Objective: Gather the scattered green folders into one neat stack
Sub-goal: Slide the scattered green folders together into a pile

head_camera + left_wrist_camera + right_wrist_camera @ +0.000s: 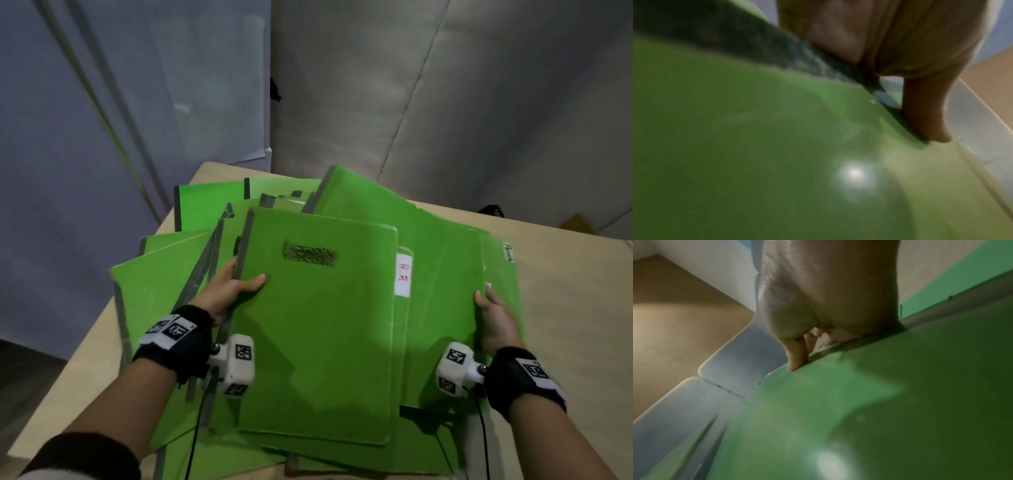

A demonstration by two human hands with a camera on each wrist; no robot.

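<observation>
The green folders (205,205) lay in a loose fan on the tan table (565,291), overlapping at several angles, some spines pointing toward the far wall and others splayed off to the person's left. On top sat a folder with a scribbled-out label (318,325), and the left hand (227,291) held its grey-spined edge, thumb lying across the cover and the other fingers tucked out of sight beneath. The right hand (496,325) gripped the outer edge of a wider folder (442,274) lower in the pile, thumb on top; from the right wrist view its fingertips (796,363) curled down over that edge, close together. A folder with a white tab marked in red letters (403,274) peeked out between the two. To my eye the gathering was in its middle stretch: most folders were already drawn into one heap, but nothing was squared, and the hands looked set to press the pile in from both sides. The next move would seem to call for sliding the top folders rightward over the wide one, then pulling in the strays at the left and far end so that spines and corners line up. The covers looked glossy, so I judged they could slip over each other if pushed hard.
</observation>
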